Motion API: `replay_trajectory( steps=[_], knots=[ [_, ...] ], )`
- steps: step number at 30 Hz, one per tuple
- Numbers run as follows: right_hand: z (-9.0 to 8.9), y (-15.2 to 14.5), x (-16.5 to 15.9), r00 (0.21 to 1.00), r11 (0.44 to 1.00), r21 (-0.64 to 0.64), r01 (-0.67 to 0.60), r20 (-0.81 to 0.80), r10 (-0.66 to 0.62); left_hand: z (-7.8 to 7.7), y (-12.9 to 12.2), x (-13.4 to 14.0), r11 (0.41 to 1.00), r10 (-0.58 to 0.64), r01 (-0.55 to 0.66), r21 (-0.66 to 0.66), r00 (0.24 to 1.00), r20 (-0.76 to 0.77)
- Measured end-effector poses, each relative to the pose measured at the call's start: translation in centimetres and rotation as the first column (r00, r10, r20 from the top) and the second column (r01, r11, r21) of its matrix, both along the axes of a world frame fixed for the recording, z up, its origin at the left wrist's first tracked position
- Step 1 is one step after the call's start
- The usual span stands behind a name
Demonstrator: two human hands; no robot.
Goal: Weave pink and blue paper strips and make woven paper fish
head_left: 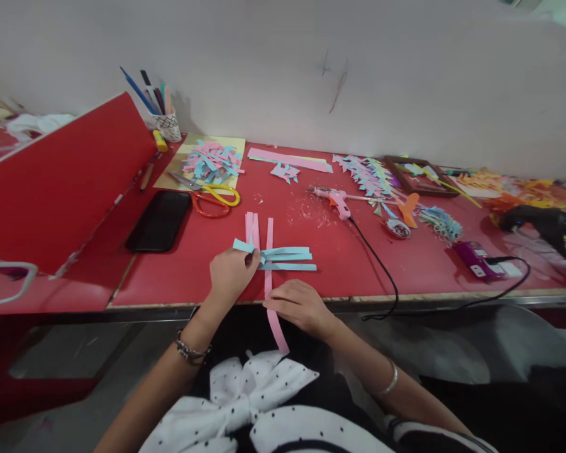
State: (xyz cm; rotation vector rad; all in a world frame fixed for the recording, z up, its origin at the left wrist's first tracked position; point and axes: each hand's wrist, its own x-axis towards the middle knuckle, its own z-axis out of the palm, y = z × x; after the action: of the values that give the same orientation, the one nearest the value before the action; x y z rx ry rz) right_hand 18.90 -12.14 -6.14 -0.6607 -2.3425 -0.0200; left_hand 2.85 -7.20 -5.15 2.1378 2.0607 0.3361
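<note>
Your left hand, knuckles up, pinches the blue strips crossing pink strips on the tabletop. Your right hand, fingers curled, holds the long pink strip near the edge.

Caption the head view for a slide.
Left hand pinching a light-blue paper strip, right hand touching a pink strip, with a pink glue gun lying beyond on the red table.

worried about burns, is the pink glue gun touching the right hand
Apart. The head view shows a wide stretch of red tabletop between the pink glue gun and the right hand.
</note>
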Motion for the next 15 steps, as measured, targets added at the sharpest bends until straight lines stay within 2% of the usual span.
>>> replay_trajectory(
  steps=[3, 6, 10, 12, 15],
  knots=[
    [0.1, 0.3, -0.1, 0.997, 0.997, -0.073, -0.010, -0.083, 0.004, 0.0, 0.0, 0.0, 1.000, -0.001, 0.001, -0.001, 1.000, -0.006],
    [0.6, 1.3, -0.1, 0.985, 0.980, -0.196, 0.022, -0.166, -0.056, -0.1, 0.0, 0.0, 1.000, 0.006, -0.006, -0.004, 1.000, -0.006],
    [1.6, 3.6, -0.2, 0.977, 0.938, -0.335, 0.085, -0.158, -0.146, -0.1, 0.1, -0.1, 1.000, 0.002, -0.002, -0.013, 1.000, -0.006],
    [1.9, 5.0, -0.4, 0.972, 0.902, -0.417, 0.112, -0.143, -0.187, -0.1, 0.1, -0.1, 1.000, -0.010, 0.010, -0.006, 1.000, -0.003],
    [1.8, 6.5, -0.9, 0.953, 0.803, -0.561, 0.200, -0.079, -0.292, 0.0, 0.0, -0.1, 1.000, 0.000, 0.000, 0.004, 1.000, 0.003]
  ],
)
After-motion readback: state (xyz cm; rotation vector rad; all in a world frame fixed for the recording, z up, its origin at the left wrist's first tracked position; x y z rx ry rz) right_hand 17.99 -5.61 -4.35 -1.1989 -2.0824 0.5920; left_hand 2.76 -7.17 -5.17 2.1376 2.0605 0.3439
